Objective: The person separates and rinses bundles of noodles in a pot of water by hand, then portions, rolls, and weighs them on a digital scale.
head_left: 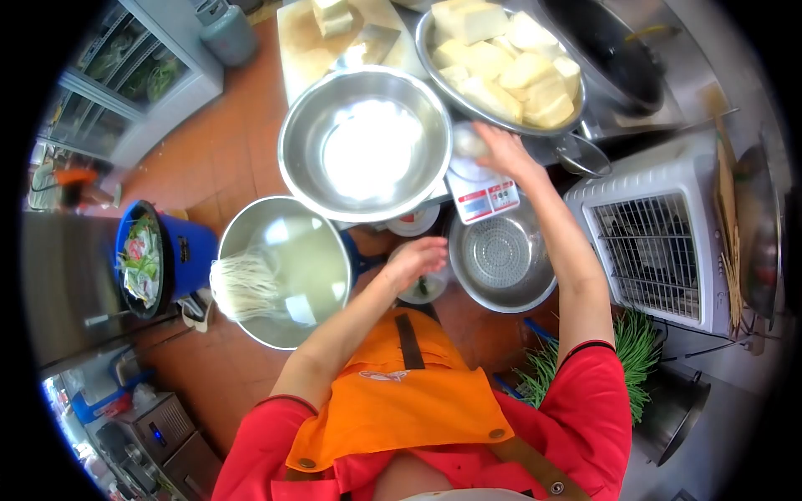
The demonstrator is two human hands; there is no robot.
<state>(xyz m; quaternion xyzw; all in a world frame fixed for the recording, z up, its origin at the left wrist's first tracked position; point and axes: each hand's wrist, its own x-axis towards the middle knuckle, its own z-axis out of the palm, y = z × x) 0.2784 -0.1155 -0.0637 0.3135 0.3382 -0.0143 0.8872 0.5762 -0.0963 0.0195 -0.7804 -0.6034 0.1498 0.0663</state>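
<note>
Two bare hands are at work. The right hand (504,153) is at one scale (484,200), its fingers partly bent beside one round white lump (469,140) on the scale; the blur hides whether they grip it, so I cannot tell. The left hand (418,260) is apart from it, near the front edge of the big bowl, fingers loosely extended and parted from everything around, with nothing visible in them.

Four large metal vessels surround the hands. One is the big bowl (301,159), left of the scale. One is a basin (428,52) beyond the scale, heaped with pale blocks (484,60); they overlap, but at least eight show. One is a strainer (497,250) with a perforated base, just below the scale. One is a pot (330,250) of cloudy liquid at lower left, with one bundle of white noodles (246,284) over its left side.

Two small tubs lie partly hidden near the left hand. Farther off are one board (294,63) with one knife (373,43), one blue bin (194,259) and one gas cylinder (227,35).
</note>
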